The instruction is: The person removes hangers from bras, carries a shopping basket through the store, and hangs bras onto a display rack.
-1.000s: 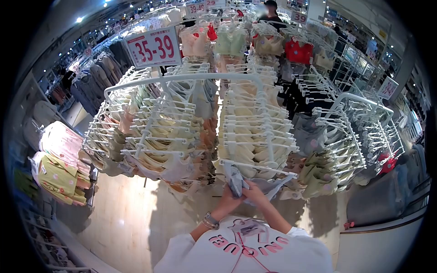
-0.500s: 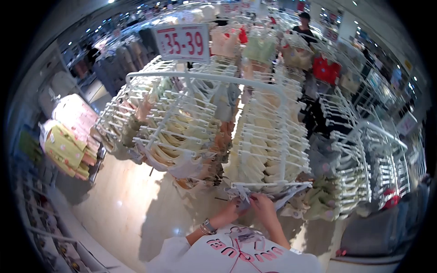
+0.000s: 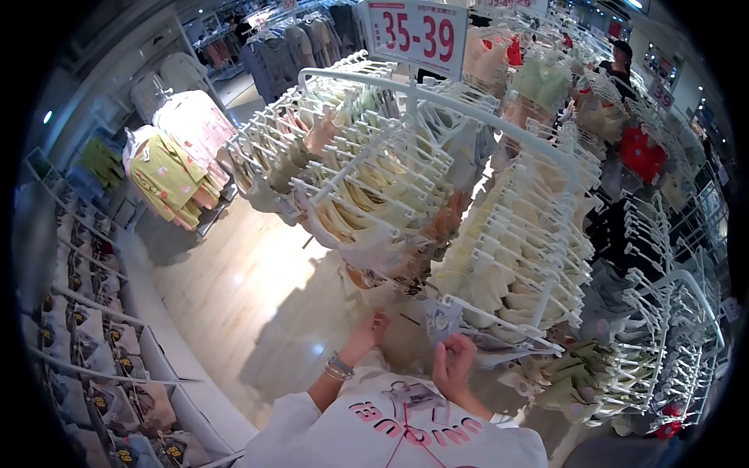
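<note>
My left hand [image 3: 370,334], with a watch on its wrist, is raised over the floor to the left of the rack's near end. Its fingers are loosely bent and nothing shows in them. My right hand [image 3: 454,363] is just below a pale tag [image 3: 443,318] at the front of the rack. Thumb and fingers look slightly apart, and I see nothing held between them. Behind the tag hangs a light grey bra [image 3: 499,343] on a white hanger, in front of a row of cream bras [image 3: 499,265].
A white rail [image 3: 468,113] carries a 35-39 price sign [image 3: 416,35]. More bras [image 3: 374,203] hang to the left. Bins of folded underwear [image 3: 109,351] line the left side, and yellow pajamas [image 3: 168,183] hang farther back. A person [image 3: 620,66] stands at the far right.
Both hands have come away from the grey bra at the rack's front; the left has moved left. The view has turned rightward-tilted, bringing more of the left bins into sight.
</note>
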A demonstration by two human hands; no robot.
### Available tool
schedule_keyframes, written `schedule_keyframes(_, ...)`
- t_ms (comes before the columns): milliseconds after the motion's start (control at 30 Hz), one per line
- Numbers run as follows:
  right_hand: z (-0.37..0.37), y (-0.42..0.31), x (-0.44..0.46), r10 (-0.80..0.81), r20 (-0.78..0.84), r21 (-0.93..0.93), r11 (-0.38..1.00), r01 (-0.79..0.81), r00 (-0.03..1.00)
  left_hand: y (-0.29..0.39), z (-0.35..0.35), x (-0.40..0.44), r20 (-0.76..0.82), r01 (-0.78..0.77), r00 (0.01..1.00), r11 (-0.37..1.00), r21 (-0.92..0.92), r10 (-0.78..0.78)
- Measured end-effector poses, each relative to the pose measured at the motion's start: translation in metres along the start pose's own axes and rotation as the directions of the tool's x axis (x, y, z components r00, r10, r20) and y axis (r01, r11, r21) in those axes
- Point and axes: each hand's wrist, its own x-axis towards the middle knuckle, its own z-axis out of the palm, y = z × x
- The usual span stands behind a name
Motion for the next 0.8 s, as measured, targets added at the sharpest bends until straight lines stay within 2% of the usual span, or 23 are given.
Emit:
schedule_keyframes(100,0.022,-0.002,0.010,-0.043,0.068,-0.001,0.999,0.043,0.997,-0.031,-0.024,0.022,-0.055,0.021,0.998,0.990,-0.137,-0.029)
schedule_keyframes(133,0.031,-0.002,0.015,-0.078,0.082,0.006,0.997,0.078,0.994,-0.027,-0.030,0.026,-0.077,0.067,0.993,0.971,-0.228,-0.086)
schedule_keyframes(233,0.062,-0.001,0.021,0.047,0.085,0.069,0.996,-0.053,0.995,-0.015,-0.056,0.044,-0.089,0.144,0.974,0.868,-0.474,-0.211)
schedule_keyframes(300,0.084,-0.004,0.028,0.100,0.173,-0.078,0.993,-0.087,0.980,-0.013,-0.066,0.054,-0.030,0.170,0.971,0.772,-0.613,-0.238)
schedule_keyframes(367,0.103,-0.006,0.038,0.149,0.305,-0.229,0.970,-0.079,0.941,-0.028,-0.071,0.069,0.037,0.153,0.985,0.744,-0.651,-0.170)
schedule_keyframes(433,0.119,-0.010,0.055,0.209,0.479,-0.372,0.928,-0.019,0.853,-0.028,-0.074,0.079,0.114,0.152,0.988,0.704,-0.694,-0.102)
schedule_keyframes(500,0.140,-0.019,0.078,0.046,0.525,-0.304,0.943,0.137,0.850,-0.024,-0.076,0.092,0.214,0.213,0.974,0.579,-0.787,-0.068)
schedule_keyframes(533,0.151,-0.021,0.087,-0.035,0.543,-0.265,0.941,0.211,0.839,-0.022,-0.079,0.097,0.262,0.247,0.964,0.515,-0.821,-0.046)
schedule_keyframes(633,0.175,-0.005,0.101,0.059,0.503,-0.284,0.954,0.100,0.862,-0.015,-0.088,0.111,0.364,0.316,0.926,0.329,-0.890,0.096)
schedule_keyframes(733,0.197,0.006,0.117,-0.037,0.494,-0.425,0.861,0.278,0.869,-0.030,-0.082,0.126,0.280,0.213,0.949,0.354,-0.910,0.148)
schedule_keyframes(800,0.204,0.012,0.124,-0.040,0.484,-0.498,0.809,0.313,0.874,-0.015,-0.093,0.122,0.307,0.260,0.948,0.360,-0.896,0.081)
